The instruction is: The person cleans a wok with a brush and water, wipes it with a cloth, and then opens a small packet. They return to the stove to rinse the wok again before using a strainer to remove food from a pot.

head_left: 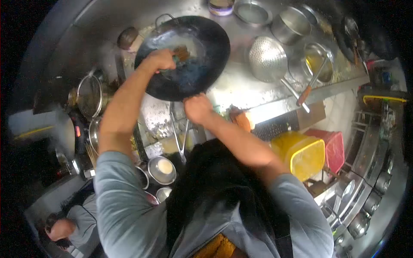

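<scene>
A large black wok [215, 47] with wet, shiny patches inside sits on the metal stove counter. My left hand [162, 60] is closed around a short brush [181, 53] with brown bristles, held over the inside of the wok. Its bristles are near the wok's inner surface; whether they touch is hard to make out. At the wok's near edge, my right hand [198, 108] is closed on the rim. A metal loop handle [165, 18] stands at the wok's far edge. A pair of tongs [182, 150] lies just below the right hand.
To the right are a perforated strainer [267, 58], a steel pot [292, 26] and a bowl of yellow liquid [316, 62]. Yellow [306, 159] and red [333, 148] baskets stand lower right. Small metal bowls [162, 171] sit at left. Another person [77, 223] is at lower left.
</scene>
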Demonstrator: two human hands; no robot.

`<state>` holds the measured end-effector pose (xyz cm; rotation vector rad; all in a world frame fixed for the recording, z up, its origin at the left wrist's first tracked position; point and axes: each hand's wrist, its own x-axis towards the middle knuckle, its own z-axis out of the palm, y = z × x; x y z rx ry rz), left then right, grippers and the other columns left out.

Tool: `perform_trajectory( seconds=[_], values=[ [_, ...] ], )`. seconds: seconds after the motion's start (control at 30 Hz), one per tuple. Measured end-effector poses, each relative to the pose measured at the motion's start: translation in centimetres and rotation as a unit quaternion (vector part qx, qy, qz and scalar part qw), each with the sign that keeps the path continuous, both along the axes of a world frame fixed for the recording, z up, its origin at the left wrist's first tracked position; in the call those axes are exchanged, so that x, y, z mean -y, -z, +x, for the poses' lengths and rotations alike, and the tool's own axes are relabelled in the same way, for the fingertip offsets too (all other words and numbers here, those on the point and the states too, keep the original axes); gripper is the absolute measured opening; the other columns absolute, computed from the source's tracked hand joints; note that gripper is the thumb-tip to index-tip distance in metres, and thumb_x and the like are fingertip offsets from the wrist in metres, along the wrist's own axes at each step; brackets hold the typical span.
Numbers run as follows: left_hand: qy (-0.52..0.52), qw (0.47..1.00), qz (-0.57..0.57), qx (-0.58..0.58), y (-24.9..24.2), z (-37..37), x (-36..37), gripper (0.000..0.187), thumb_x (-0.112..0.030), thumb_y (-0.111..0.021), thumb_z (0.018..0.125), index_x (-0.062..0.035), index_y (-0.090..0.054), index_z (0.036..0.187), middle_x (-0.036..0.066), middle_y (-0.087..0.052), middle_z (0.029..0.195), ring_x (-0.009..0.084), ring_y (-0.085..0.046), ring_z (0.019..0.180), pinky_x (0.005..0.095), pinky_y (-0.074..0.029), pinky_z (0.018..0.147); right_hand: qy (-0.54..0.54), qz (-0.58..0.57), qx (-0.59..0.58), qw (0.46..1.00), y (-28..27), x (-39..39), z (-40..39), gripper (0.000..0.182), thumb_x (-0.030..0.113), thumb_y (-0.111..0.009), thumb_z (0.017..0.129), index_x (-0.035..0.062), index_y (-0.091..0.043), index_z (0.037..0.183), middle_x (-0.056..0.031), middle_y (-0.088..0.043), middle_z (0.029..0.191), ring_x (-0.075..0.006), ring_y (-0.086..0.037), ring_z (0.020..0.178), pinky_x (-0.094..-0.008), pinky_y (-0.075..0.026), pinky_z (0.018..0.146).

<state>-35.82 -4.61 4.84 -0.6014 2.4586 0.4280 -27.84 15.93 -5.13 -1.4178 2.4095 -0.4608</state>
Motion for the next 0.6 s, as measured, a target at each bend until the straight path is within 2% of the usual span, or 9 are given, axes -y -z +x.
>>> perform_trajectory(
  seconds=[0.07,0.1,0.2,0.3,0.37,0.43,0.5,0.53,0.6],
  values=[
    [0.176,0.978,-0.057,0.093,-4.2,2.2,-4.5,0.037,-0.019,-0.062,0.072,-0.0058,-0.072,0.106,0.022,-0.070,0.105,0.0352,-0.068,0.100,0.0445,-0.054,0.089,-0.012,0.002,0.001,1.000,-0.8,-0.6,0.0,0.019,0.016,-0.052,0.080,0.0077,-0.069,0.084,-0.0144,-0.072,0.086,-0.0295,-0.070,0.082,-0.0436,-0.049,0.081],
    [0.259,0.959,-0.119,-0.009,-0.2,3.8,-3.0,0.037,-0.019,-0.062,0.072,-0.0057,-0.072,0.105,0.022,-0.070,0.104,0.0352,-0.068,0.099,0.0447,-0.054,0.088,-0.021,-0.002,-0.003,1.000,-1.1,-0.5,-0.4,0.019,0.016,-0.052,0.081,0.0079,-0.069,0.084,-0.0145,-0.072,0.087,-0.0290,-0.070,0.082,-0.0437,-0.049,0.081],
    [0.146,0.978,-0.149,0.021,2.6,-0.1,0.2,0.043,-0.021,-0.066,0.069,-0.0087,-0.072,0.110,0.022,-0.070,0.102,0.0359,-0.068,0.099,0.0454,-0.054,0.086,-0.025,-0.004,0.009,1.000,-0.9,-0.6,-0.3,0.018,0.015,-0.053,0.079,0.0077,-0.069,0.084,-0.0137,-0.072,0.087,-0.0282,-0.070,0.083,-0.0434,-0.049,0.081],
    [0.022,0.998,-0.038,0.055,0.0,-1.2,-1.5,0.056,-0.026,-0.071,0.067,-0.0138,-0.067,0.121,0.019,-0.071,0.102,0.0368,-0.069,0.096,0.0439,-0.055,0.085,-0.022,-0.014,0.017,1.000,-0.9,-1.0,-0.2,0.017,0.015,-0.054,0.079,0.0074,-0.069,0.083,-0.0131,-0.072,0.086,-0.0283,-0.070,0.082,-0.0432,-0.049,0.081],
    [0.231,0.966,-0.099,-0.063,2.3,2.9,-2.6,0.060,-0.027,-0.070,0.068,-0.0153,-0.064,0.126,0.019,-0.071,0.104,0.0360,-0.069,0.097,0.0423,-0.055,0.086,-0.028,-0.015,0.008,0.999,-0.7,-1.0,-1.3,0.017,0.015,-0.054,0.079,0.0072,-0.069,0.083,-0.0128,-0.072,0.085,-0.0284,-0.070,0.081,-0.0431,-0.049,0.080],
    [0.258,0.948,-0.147,-0.116,2.0,3.3,-2.6,0.060,-0.027,-0.070,0.069,-0.0174,-0.063,0.127,0.018,-0.070,0.108,0.0360,-0.068,0.099,0.0412,-0.055,0.086,-0.051,-0.037,0.005,0.998,0.4,-1.1,-0.8,0.016,0.015,-0.055,0.078,0.0072,-0.068,0.084,-0.0134,-0.072,0.085,-0.0288,-0.070,0.080,-0.0438,-0.049,0.080],
    [0.083,0.991,-0.105,0.013,2.1,-0.7,0.4,0.062,-0.027,-0.070,0.068,-0.0159,-0.062,0.129,0.019,-0.069,0.111,0.0364,-0.068,0.100,0.0416,-0.055,0.084,-0.049,-0.036,0.006,0.998,-0.3,-1.5,-0.6,0.016,0.015,-0.055,0.078,0.0075,-0.068,0.084,-0.0133,-0.071,0.084,-0.0289,-0.070,0.079,-0.0440,-0.049,0.080],
    [0.015,0.997,-0.078,-0.020,2.3,-1.6,1.7,0.066,-0.028,-0.070,0.068,-0.0136,-0.061,0.132,0.019,-0.069,0.112,0.0365,-0.068,0.102,0.0424,-0.054,0.084,-0.043,-0.039,0.001,0.998,-0.7,-1.3,-0.8,0.016,0.015,-0.055,0.077,0.0077,-0.068,0.084,-0.0132,-0.071,0.082,-0.0290,-0.070,0.079,-0.0441,-0.049,0.080],
    [-0.018,1.000,0.017,-0.001,2.1,0.6,-1.8,0.068,-0.029,-0.071,0.069,-0.0129,-0.059,0.133,0.019,-0.068,0.114,0.0364,-0.067,0.105,0.0425,-0.054,0.086,-0.042,-0.056,-0.004,0.998,-0.1,-1.8,-0.5,0.016,0.015,-0.055,0.077,0.0079,-0.068,0.084,-0.0132,-0.071,0.081,-0.0290,-0.070,0.079,-0.0441,-0.049,0.080]
  ],
)
